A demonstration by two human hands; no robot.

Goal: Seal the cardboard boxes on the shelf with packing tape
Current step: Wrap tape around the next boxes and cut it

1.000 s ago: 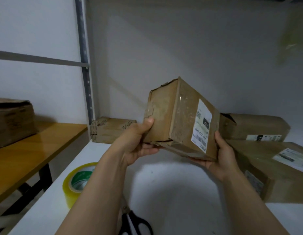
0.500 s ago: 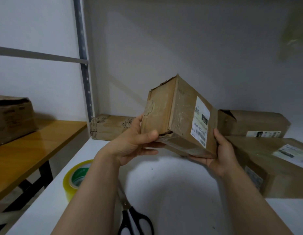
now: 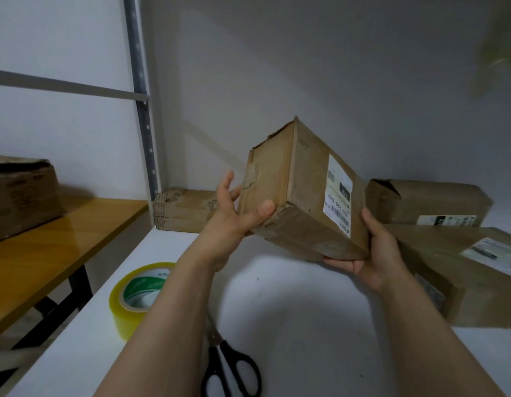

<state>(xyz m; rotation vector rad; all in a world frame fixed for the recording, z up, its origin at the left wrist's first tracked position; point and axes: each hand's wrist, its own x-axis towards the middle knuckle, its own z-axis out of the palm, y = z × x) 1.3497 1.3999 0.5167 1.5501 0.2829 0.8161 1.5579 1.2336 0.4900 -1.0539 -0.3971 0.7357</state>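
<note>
White shelf (image 3: 306,296); tilted cardboard box (image 3: 300,196) held between both hands' fingers (image 3: 228,184).

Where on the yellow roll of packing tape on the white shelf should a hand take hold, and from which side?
Likely the ring wall of the yellow roll of packing tape, thumb inside the green-lined core, fingers outside, from above: the core opening faces up.
</note>
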